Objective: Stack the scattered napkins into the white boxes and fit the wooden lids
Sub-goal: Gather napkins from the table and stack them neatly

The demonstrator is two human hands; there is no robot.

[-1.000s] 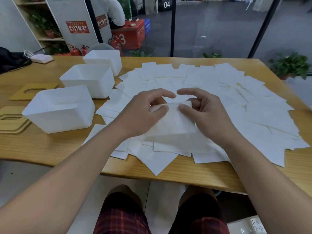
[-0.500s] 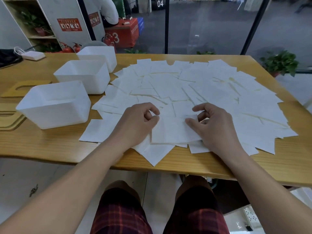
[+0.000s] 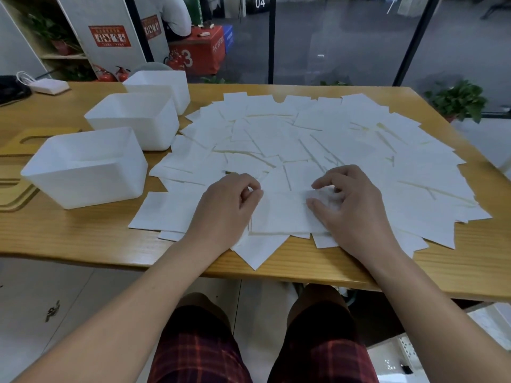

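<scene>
Where the wooden table [image 3: 69,239] meets its near edge, both hands rest on a small napkin stack [image 3: 279,214]: the left hand [image 3: 224,208] pinches its left edge with curled fingers, and the right hand [image 3: 351,205] curls its fingertips [image 3: 311,201] onto the top sheet. One napkin corner overhangs the edge. Scattered napkins [image 3: 304,134] cover the table's middle and right, leaving bare wood only along the front and left. Three white boxes [image 3: 85,167] stand open in a row at the left, wooden lids [image 3: 13,197] lying beside them. Glass walls and a potted plant [image 3: 456,100] lie beyond.
</scene>
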